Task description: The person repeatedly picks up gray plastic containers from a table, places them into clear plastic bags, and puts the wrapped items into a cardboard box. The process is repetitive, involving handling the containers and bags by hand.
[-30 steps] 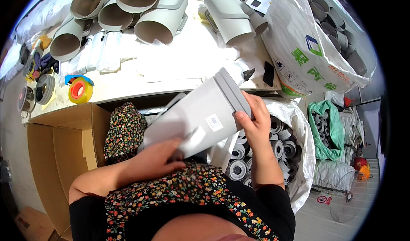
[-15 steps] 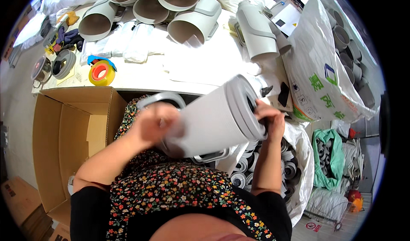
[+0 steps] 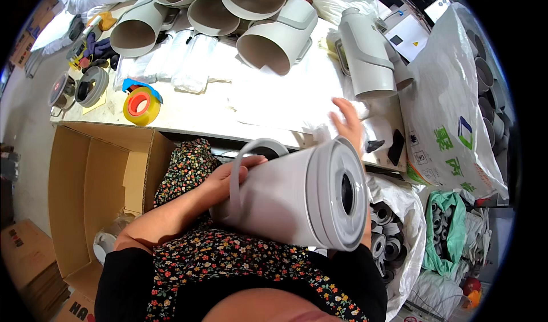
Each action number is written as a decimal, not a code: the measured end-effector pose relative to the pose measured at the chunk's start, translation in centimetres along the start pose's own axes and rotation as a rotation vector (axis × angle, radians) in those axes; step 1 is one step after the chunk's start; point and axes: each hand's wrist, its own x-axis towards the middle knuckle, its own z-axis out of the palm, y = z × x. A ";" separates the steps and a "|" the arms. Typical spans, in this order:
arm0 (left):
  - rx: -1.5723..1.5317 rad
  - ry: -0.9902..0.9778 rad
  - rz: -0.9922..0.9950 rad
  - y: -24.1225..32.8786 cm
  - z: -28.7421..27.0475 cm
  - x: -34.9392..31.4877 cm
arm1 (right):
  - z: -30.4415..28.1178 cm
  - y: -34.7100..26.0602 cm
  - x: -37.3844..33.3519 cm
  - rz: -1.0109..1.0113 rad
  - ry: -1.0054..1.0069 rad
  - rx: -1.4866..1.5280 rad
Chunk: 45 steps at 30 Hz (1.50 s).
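Observation:
A large light grey cylindrical container [image 3: 274, 190] lies tilted across my lap, its ringed end with a dark central hole turned to the right. Near its far end, by the grey loop handle [image 3: 234, 188], my left hand [image 3: 228, 179] grips the body. Beyond the container, my right hand [image 3: 348, 121] is off it, with fingers spread over the near edge of the table. Crumpled clear plastic [image 3: 325, 132] lies beside those fingers. Part of my right forearm is hidden by the container.
An open cardboard box [image 3: 71, 202] stands at my left. The white table [image 3: 200, 113] bears several grey shells [image 3: 277, 39] and a yellow tape roll [image 3: 141, 106]. At right are a white sack of shells [image 3: 434, 99] and a sack of grey ring parts [image 3: 414, 230].
My right hand has left the container's ringed end and moved forward to the table edge, opening. The container has come lower and turned its ringed end more toward me.

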 end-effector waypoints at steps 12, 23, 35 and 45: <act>-0.014 -0.048 -0.109 -0.2 -0.1 0.6 | 5.0 -0.9 -2.1 0.209 -0.719 1.106; 0.215 -0.038 0.140 5.8 2.8 8.0 | 4.8 -0.5 -4.6 0.392 -0.300 1.023; 0.121 -0.118 0.574 8.6 3.3 5.9 | -8.3 4.0 -15.3 0.086 -0.411 1.535; 0.891 0.466 0.543 -1.1 -3.2 5.0 | -5.9 -9.8 -15.3 0.311 0.140 0.649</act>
